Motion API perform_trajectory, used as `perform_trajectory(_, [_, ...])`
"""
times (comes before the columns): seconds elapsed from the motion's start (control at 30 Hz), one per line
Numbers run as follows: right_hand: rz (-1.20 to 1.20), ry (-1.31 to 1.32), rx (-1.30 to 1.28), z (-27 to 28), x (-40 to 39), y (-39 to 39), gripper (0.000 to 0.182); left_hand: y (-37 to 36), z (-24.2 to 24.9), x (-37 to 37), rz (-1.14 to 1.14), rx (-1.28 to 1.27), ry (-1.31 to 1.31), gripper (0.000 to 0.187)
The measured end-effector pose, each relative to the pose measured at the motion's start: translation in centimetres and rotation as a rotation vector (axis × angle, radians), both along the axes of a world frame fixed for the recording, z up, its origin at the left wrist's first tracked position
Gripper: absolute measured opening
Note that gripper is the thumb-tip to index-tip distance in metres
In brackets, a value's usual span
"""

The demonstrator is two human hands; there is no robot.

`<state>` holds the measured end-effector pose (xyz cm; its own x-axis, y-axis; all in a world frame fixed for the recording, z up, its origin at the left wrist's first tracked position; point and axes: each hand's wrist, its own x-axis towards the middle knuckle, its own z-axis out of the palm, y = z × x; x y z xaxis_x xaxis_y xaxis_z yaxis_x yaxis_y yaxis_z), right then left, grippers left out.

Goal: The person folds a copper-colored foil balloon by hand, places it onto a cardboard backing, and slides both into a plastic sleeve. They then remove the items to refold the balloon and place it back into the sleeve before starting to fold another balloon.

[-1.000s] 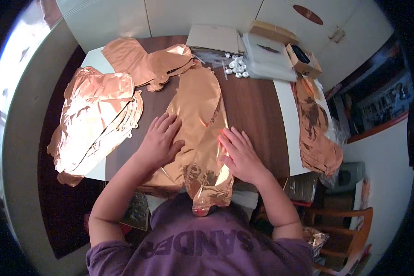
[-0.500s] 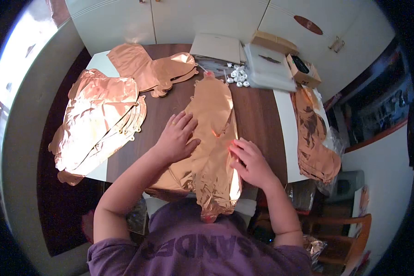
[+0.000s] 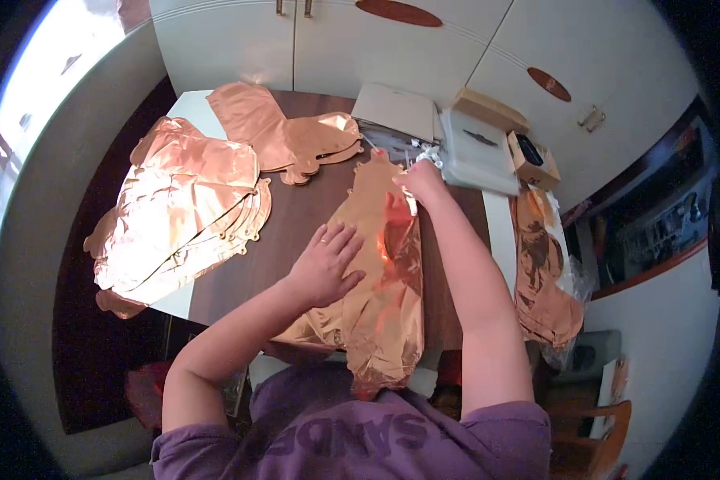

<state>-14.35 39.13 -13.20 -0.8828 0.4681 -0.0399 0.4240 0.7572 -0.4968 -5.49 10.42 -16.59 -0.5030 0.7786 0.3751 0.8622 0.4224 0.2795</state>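
Note:
A flat copper-coloured foil balloon (image 3: 368, 280) lies lengthwise on the table before me, its lower end near my shirt. My left hand (image 3: 326, 264) rests over its left side, fingers stretched out and slightly spread, holding nothing. At the balloon's upper right edge is my right hand (image 3: 421, 182), with its fingers bent toward the left. Whether they grip anything is hard to see. Just beyond that hand sits a small heap of white pieces (image 3: 429, 150), partly covered by it. A thin white stick (image 3: 368, 142) shows at the balloon's top end.
Stacked copper foil balloons (image 3: 184, 200) lie on the left, with more foil shapes (image 3: 296, 140) behind. At the back are a grey flat stack (image 3: 396, 110), a clear plastic pack (image 3: 480, 152) and a small cardboard box (image 3: 534, 164). Further foil (image 3: 540, 280) lies at the right edge.
My right hand has moved forward from the balloon's right middle edge to its upper end, beside the white pieces. My left hand stays over the left side. The camera view has shifted slightly.

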Motion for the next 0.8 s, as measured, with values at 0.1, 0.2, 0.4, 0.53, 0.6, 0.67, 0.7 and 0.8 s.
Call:
perform_trajectory(0.1, [-0.052,-0.041,-0.039,-1.3,-2.4,0.7,0.028,-0.2,0.2,0.1,-0.010,0.010,0.012,0.063])
perform_trajectory(0.2, [-0.053,-0.070,-0.064,-1.8,-3.4,1.1,0.026,-0.2,0.1,-0.1,-0.026,0.022,0.002,0.063])
perform_trajectory(0.4, [0.152,-0.114,0.007,-5.9,-5.1,5.4,0.026,-0.8,1.2,0.0,-0.008,0.103,-0.105,0.064])
perform_trajectory(0.53, [0.273,-0.123,0.059,-2.4,-1.6,3.9,0.017,-3.3,2.7,0.2,-0.060,-0.081,-0.100,0.067])
perform_trajectory(0.6, [0.153,-0.051,-0.115,-3.0,-1.2,4.6,0.013,-4.1,2.0,0.3,-0.076,-0.137,-0.110,0.068])
perform_trajectory(0.67, [0.163,-0.051,-0.268,-3.9,-1.2,5.1,0.013,-4.1,1.4,0.2,-0.056,-0.095,-0.081,0.069])
perform_trajectory(0.7, [0.182,-0.072,-0.348,-3.8,-0.8,5.1,0.013,-4.0,1.0,0.3,-0.051,-0.075,-0.068,0.070])
perform_trajectory(0.8, [0.229,-0.073,-0.182,-4.0,-0.2,4.5,0.009,-3.8,0.4,0.2,-0.035,-0.070,-0.031,0.072])
